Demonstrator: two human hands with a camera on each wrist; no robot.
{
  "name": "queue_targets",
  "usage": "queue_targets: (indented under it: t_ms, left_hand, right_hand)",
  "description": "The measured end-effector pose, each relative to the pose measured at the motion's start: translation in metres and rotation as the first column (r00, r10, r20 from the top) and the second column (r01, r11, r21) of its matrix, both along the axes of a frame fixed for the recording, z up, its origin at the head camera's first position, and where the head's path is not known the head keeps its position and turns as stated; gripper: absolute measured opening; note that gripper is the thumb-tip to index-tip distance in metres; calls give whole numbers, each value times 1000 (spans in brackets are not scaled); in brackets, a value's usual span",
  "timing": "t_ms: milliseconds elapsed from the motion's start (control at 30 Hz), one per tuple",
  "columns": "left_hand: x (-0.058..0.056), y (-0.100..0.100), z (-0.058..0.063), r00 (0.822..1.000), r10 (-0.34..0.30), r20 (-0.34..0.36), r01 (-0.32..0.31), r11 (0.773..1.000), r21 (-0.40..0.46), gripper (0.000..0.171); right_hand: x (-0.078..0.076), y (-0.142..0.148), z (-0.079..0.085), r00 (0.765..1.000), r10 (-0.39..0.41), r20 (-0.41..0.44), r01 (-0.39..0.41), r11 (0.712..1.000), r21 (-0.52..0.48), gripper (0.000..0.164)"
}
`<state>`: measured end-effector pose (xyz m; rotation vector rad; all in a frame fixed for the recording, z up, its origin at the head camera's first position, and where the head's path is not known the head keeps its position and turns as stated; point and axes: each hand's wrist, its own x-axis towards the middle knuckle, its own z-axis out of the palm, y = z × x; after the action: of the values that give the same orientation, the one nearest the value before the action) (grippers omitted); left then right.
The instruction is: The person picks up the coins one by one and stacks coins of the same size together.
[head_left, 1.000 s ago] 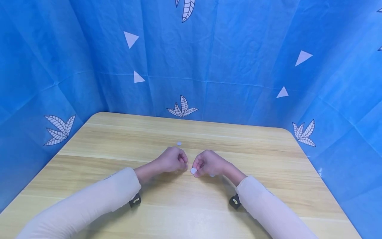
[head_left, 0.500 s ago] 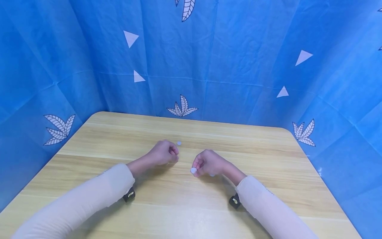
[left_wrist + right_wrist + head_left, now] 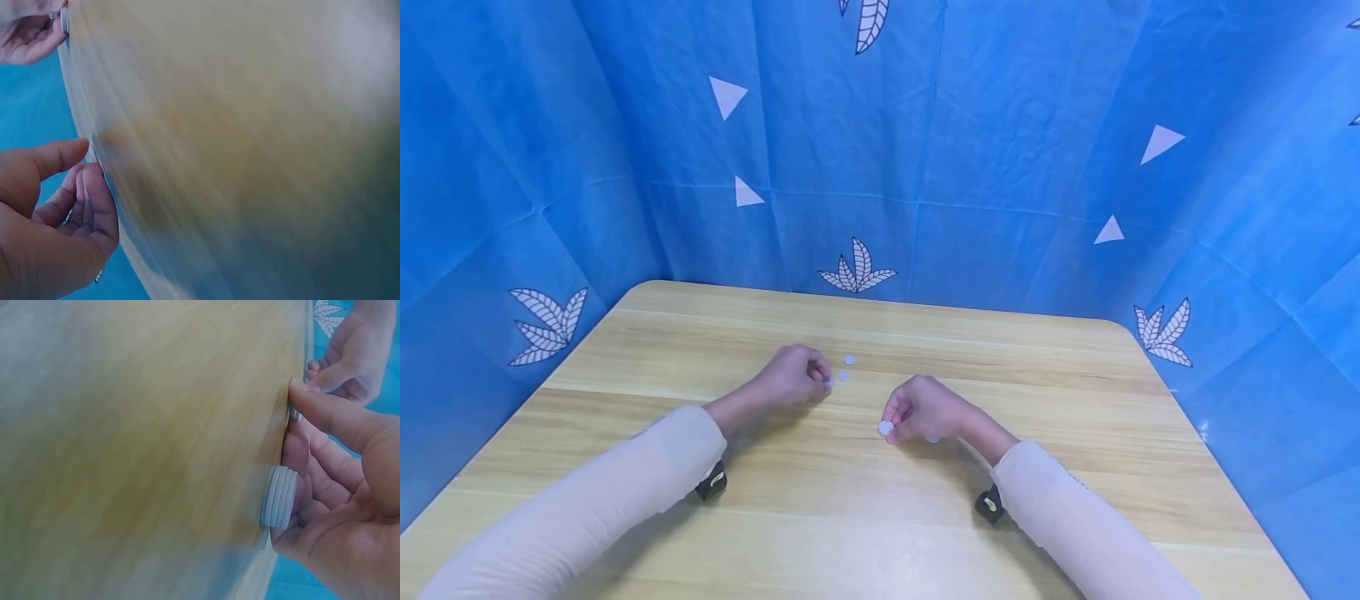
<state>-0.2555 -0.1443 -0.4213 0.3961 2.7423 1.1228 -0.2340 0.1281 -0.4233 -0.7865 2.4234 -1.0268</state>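
My left hand (image 3: 792,375) is low over the table left of the middle, with thumb and fingertip around a small white disc (image 3: 830,382). In the left wrist view a thin pale edge (image 3: 92,151) shows between the tips of that left hand (image 3: 59,212). Just beyond lie two more white discs, one near (image 3: 843,376) and one farther (image 3: 849,359). My right hand (image 3: 928,408) pinches white discs (image 3: 886,428) at the tabletop. Under its curled fingers stands a stack of several white discs (image 3: 279,497), mostly hidden in the head view.
The pale wooden table (image 3: 865,517) stretches around both hands. A blue curtain (image 3: 1000,125) with white triangles and leaves hangs behind and at the sides. Each wrist carries a small black camera mount, as on the right wrist mount (image 3: 990,505).
My left hand has moved away from the right hand, to the left and farther back, uncovering two white discs near its fingertips. The right hand stays in place.
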Motion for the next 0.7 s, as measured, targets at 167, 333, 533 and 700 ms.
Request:
queue_targets:
  t_ms: [167,333,533,700]
  left_hand:
    - [-5,-5,-2,999,-29,22,29,1000,-3,17]
    - [-12,-8,-2,995,-92,40,93,996,-20,17]
    - [-21,-9,-1,986,-163,43,166,984,-60,15]
    - [-25,-11,0,979,-197,59,201,977,-67,11]
  right_hand:
    - [0,0,1,1000,-3,-1,3,1000,13,19]
    - [0,0,0,1000,0,-4,0,1000,13,19]
    - [-1,0,-1,1000,1,-4,-1,1000,5,19]
    - [-1,1,-1,1000,1,0,-1,1000,4,19]
